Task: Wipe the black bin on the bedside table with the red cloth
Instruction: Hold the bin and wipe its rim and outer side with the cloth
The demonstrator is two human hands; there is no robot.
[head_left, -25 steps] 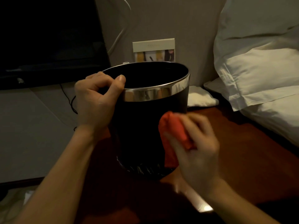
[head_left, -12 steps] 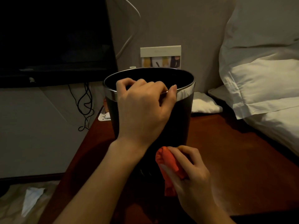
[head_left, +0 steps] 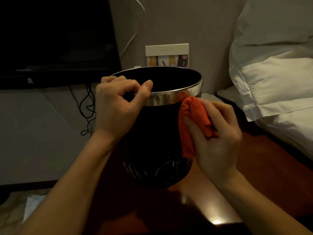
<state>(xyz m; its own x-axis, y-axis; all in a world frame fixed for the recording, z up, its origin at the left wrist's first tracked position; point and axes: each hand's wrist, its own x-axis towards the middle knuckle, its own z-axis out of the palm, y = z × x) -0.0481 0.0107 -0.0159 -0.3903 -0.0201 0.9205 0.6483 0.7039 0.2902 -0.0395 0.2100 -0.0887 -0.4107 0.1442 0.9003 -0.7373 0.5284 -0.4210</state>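
Observation:
The black bin (head_left: 157, 133), round with a shiny chrome band at its rim, stands upright on the dark wooden bedside table (head_left: 264, 160). My left hand (head_left: 116, 107) grips the near left part of the rim, thumb on the chrome band and fingers curled over the edge. My right hand (head_left: 216, 134) holds the bunched red cloth (head_left: 191, 122) and presses it against the bin's right side, just under the chrome band. The cloth's lower end hangs down along the wall.
White pillows (head_left: 277, 78) lie on the bed at the right. A small card stand (head_left: 167, 55) leans on the wall behind the bin. A dark screen (head_left: 54, 39) and hanging black cables (head_left: 86, 106) are at the left. White tissue (head_left: 32, 206) lies on the floor.
My right hand has carried the cloth up from the bin's lower front to its upper right side. My left hand has shifted left along the rim.

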